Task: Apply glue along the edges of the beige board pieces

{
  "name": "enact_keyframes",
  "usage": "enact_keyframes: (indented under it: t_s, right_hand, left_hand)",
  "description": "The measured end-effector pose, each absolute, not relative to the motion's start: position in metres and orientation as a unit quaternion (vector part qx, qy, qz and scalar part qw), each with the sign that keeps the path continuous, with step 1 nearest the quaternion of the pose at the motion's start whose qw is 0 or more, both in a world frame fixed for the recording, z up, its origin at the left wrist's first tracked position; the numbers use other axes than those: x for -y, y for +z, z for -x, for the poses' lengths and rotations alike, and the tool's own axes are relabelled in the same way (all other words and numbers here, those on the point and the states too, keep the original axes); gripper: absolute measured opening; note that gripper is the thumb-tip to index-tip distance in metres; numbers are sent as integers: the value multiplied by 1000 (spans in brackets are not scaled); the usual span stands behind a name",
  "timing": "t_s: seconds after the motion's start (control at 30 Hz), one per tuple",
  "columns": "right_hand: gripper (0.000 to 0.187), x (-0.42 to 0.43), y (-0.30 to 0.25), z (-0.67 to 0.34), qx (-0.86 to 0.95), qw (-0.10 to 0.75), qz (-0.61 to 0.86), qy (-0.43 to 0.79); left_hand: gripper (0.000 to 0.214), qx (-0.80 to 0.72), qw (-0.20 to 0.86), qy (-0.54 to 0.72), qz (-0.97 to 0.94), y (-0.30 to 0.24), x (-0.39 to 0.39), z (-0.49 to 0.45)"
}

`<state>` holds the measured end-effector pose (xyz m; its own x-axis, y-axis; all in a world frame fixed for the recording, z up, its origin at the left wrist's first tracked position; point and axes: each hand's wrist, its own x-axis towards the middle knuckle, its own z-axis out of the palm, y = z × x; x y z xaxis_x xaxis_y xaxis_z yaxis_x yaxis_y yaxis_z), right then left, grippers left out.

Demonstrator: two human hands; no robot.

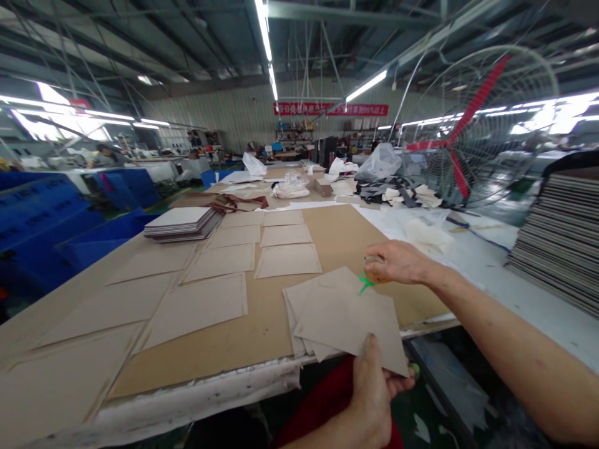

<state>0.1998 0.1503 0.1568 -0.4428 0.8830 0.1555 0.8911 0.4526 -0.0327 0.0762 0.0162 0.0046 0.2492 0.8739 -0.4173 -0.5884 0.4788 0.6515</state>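
My left hand [374, 390] is closed on the near corner of a grey-brown cardboard sheet [349, 312], thumb on top and fingers beneath. That sheet lies over other skewed sheets at the table's front edge. Above its far right side, my right hand [395, 262] is closed in a fist. A bright green, forked thing [365, 284] sticks out below this fist and meets the sheet's edge; its kind is unclear, and most of it is hidden by the fingers. Left of the hands, several similar cardboard sheets [199, 305] lie in rows on the brown tabletop [262, 324].
A stack of boards [182, 221] sits at the table's far left. Another tall board stack [556, 237] rises at the right, near a big fan [468, 125] with red blades. Dark and white scraps [402, 190] lie behind. Blue bins [107, 240] stand left.
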Motion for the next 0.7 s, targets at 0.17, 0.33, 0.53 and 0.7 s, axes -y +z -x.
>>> enact_keyframes:
  t_s: [0.17,0.33,0.53,0.7]
  right_hand:
    - [22,-144,154,-214,843,84,531,-19]
    - [23,-127,152,-251,816,94,570,14]
    - [27,-118,144,-269,796,125,591,42]
    - [27,-98,139,-267,805,153,573,22]
  left_hand:
    - [45,-380,768,477,-197,6,-15,-74]
    - [46,-379,772,473,-192,6,-15,-74]
    - [52,-394,769,465,-193,3,-17,-73]
    - [52,-400,780,455,-156,6,-21,-67]
